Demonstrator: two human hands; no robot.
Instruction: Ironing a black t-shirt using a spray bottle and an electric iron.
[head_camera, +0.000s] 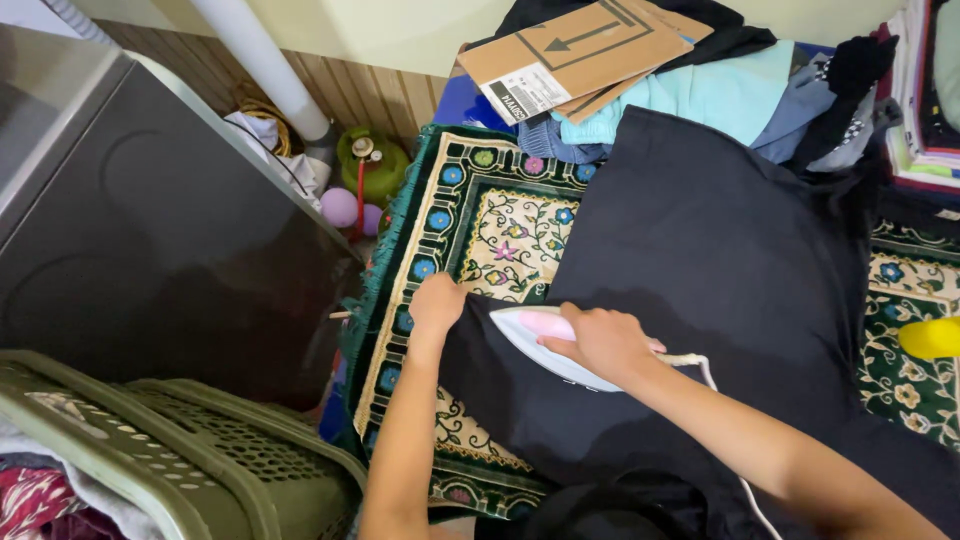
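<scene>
Black cloth (700, 260) lies spread flat over a patterned green rug (480, 230) on the floor, and the ironing looks to be partway through: the wide upper stretch of the cloth lies smooth, while the folds gathered at the near edge, below the arms, seem not yet pressed, though dark cloth hides creases and I cannot judge that closely. Starting at the left, a dark glossy cabinet (150, 230) stands beside the rug, with a green slotted laundry basket (200, 440) in front of it holding some clothes. Behind these, by the wall, a small green gas canister (375, 165) and two pale balloons (340, 207) sit near a white pipe (265, 65). The left hand (437, 305) rests palm down on the cloth's left edge, fingers curled over it and pinning it to the rug. Just to its right, the right hand (600, 342) is closed around the handle of a white and pink iron (540, 335), whose soleplate lies on the cloth with its tip pointing toward the left hand; the two are close, so the pinning fingers sit in the iron's path. A white cord (715, 385) trails from the iron across the cloth under the right forearm and could drag on the pressed part. Farther back, flattened cardboard (575, 50) lies atop a pile of folded clothes (720, 90) touching the cloth's far edge. At the right edge, a yellow object (930, 338) rests on the rug.
</scene>
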